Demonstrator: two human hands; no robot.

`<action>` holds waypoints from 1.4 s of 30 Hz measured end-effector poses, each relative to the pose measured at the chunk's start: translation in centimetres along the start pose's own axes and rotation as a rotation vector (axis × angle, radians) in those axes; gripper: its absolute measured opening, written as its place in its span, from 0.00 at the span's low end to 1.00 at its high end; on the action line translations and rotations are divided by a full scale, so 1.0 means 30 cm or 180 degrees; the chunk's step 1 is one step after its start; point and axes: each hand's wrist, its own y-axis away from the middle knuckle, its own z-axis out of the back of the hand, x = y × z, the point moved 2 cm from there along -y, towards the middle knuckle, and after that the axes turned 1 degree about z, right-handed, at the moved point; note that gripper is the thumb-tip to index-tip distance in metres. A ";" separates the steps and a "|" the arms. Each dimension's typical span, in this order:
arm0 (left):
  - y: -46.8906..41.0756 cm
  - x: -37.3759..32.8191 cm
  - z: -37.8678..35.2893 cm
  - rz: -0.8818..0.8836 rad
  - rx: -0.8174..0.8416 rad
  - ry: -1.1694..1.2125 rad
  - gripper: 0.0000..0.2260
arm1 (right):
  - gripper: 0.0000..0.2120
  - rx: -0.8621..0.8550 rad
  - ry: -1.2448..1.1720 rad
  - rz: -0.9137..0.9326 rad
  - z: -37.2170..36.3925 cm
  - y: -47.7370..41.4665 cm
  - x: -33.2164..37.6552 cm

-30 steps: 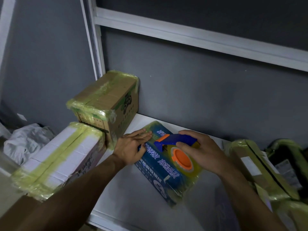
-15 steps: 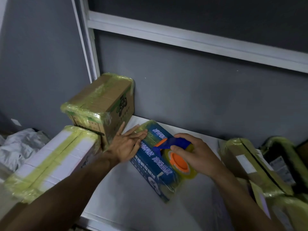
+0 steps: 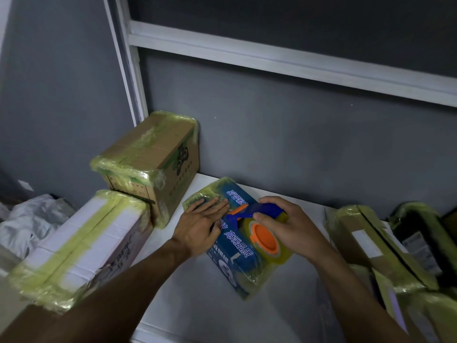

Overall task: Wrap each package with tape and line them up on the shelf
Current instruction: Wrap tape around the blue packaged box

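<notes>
A white shelf [image 3: 222, 318] against a dark grey wall, in dim light. Our right grip [image 3: 289, 224] curls round the blue handle of the tape dispenser [image 3: 264, 237], whose orange-cored roll rests on the blue package [image 3: 237, 256]. Our left grip [image 3: 200, 224] lies flat with fingers straight, pressing the package's far end just beside the dispenser. The package lies askew in the middle of the shelf. Yellowish tape already covers its far end and near corner, while the printed middle looks less covered.

To the left, a brown carton [image 3: 153, 154] stands against the wall with a white box [image 3: 81, 238] touching its front. Both are banded in tape. To the right, more taped parcels [image 3: 371, 243] lie heaped beside a dark one [image 3: 425, 233].

We judge the wrapping well advanced, with this package partway through. The lining-up is barely begun: only the two left boxes sit in any order, and the right-hand heap awaits straightening.
</notes>
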 end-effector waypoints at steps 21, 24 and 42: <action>-0.036 0.028 0.026 -0.0260 -0.0056 0.0092 0.27 | 0.15 0.0001 0.0170 -0.0182 0.108 0.117 0.044; -0.047 0.042 0.024 -0.0367 0.0037 0.0091 0.27 | 0.15 -0.0066 0.0200 -0.0260 0.096 0.118 0.035; -0.077 -0.019 0.031 -0.0353 0.0288 0.0653 0.27 | 0.25 -0.0152 0.0573 -0.0369 0.036 0.064 0.014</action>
